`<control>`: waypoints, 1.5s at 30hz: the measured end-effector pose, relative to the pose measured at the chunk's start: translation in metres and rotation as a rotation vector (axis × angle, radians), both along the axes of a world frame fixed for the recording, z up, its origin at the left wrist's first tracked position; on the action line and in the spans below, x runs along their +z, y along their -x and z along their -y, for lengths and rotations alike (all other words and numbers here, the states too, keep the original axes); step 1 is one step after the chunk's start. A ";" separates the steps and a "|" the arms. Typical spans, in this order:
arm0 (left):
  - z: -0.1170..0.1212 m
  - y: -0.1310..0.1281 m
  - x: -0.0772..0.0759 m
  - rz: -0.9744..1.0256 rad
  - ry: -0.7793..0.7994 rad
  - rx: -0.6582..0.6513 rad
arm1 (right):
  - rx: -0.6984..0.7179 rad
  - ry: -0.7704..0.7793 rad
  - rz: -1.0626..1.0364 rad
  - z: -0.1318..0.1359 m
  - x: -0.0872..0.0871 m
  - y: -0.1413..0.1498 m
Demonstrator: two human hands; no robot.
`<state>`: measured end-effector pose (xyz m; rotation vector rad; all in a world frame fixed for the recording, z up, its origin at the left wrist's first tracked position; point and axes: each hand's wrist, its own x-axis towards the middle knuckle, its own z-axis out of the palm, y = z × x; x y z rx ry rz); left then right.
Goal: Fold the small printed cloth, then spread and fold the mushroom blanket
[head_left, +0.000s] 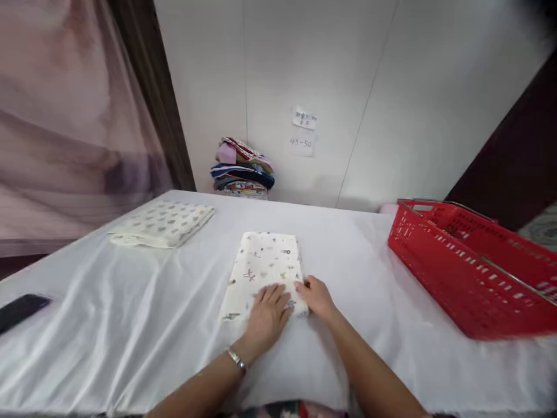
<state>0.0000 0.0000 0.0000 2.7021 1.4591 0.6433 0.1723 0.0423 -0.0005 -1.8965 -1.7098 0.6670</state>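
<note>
A folded white cloth (261, 261) printed with small motifs lies flat on the white-covered table in front of me. My left hand (267, 316) rests palm down on its lower right part, fingers stretched out. At the cloth's right edge, my right hand (317, 297) has its fingers bent around the border, pinching it; the undersides of those fingers are hidden. Farther off to the left sits another folded white cloth (163, 223) with a grey repeating print, apart from both hands.
A red plastic basket (439, 267) with metal handles stands on the right of the table (352, 249). A dark phone-like object (24, 307) lies at the left edge. Behind the table, folded fabrics (243, 171) are stacked against the wall, near a paper sign (301, 143). Pink curtain cloth (65, 116) hangs left.
</note>
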 end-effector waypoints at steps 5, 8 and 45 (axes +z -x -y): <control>-0.017 0.024 0.013 0.041 -0.011 0.092 | -0.029 -0.011 -0.066 0.000 -0.006 -0.004; -0.027 0.045 0.011 -0.009 -0.004 0.273 | -0.007 0.016 -0.115 -0.001 -0.005 -0.006; -0.062 0.070 0.001 -0.005 0.239 0.436 | -0.045 0.049 0.108 -0.058 0.001 0.004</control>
